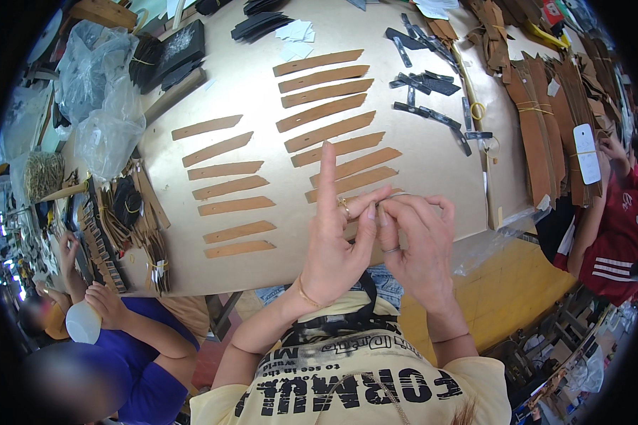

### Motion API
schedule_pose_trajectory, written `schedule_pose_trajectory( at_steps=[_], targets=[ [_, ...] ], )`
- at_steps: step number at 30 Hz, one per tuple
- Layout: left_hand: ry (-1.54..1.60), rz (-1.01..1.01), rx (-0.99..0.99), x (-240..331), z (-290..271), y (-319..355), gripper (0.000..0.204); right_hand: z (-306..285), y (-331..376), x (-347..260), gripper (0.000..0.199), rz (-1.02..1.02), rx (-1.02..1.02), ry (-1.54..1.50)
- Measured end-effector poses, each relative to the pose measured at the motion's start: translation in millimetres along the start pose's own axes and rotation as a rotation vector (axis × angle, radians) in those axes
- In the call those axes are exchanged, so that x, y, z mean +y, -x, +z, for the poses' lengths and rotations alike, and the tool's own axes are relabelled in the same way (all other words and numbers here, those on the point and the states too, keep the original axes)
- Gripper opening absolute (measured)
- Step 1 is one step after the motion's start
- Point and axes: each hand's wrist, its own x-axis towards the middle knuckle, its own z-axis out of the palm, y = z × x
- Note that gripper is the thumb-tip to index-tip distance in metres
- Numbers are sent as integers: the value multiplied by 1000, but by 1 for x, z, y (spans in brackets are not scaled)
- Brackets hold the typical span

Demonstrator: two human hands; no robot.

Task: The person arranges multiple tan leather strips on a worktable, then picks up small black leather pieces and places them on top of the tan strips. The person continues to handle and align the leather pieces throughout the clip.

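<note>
Close to the table's front edge, my left hand (pixel 339 244) points its index finger up while its thumb pinches against the other fingers. Beside it, touching at the fingertips, my right hand (pixel 420 244) also pinches. Something small and dark seems to sit between the fingertips, too small to name. Beyond my hands lies a column of longer tan leather strips (pixel 331 129), slant-cut at one end; my hands partly hide the nearest ones. To the left is a second column of shorter tan strips (pixel 221 187).
Black strips (pixel 425 83) lie scattered at the far right, near bundled brown leather (pixel 535 134). White paper pieces (pixel 295 34) and black pieces (pixel 259 27) sit at the back. Plastic bags (pixel 103 92) and tied bundles (pixel 124 212) fill the left. Co-workers sit left (pixel 156 354) and right (pixel 609 234).
</note>
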Motion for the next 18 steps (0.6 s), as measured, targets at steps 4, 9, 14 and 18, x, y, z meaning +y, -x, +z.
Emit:
schedule_pose_trajectory(
  at_steps=[4,9,14,18],
  targets=[
    [-15,30,14,-2,-1,-1,77,-2,-1,2,16,8,32,-63],
    [-84,101,-80,-3,-5,-2,75,-11,1,3,8,50,43,-97],
    [-45,47,-70,-1,-1,-2,74,-15,2,6,14,16,62,-119],
    [-83,15,-56,2,4,-10,66,-27,9,13,8,74,76,-313]
  ],
)
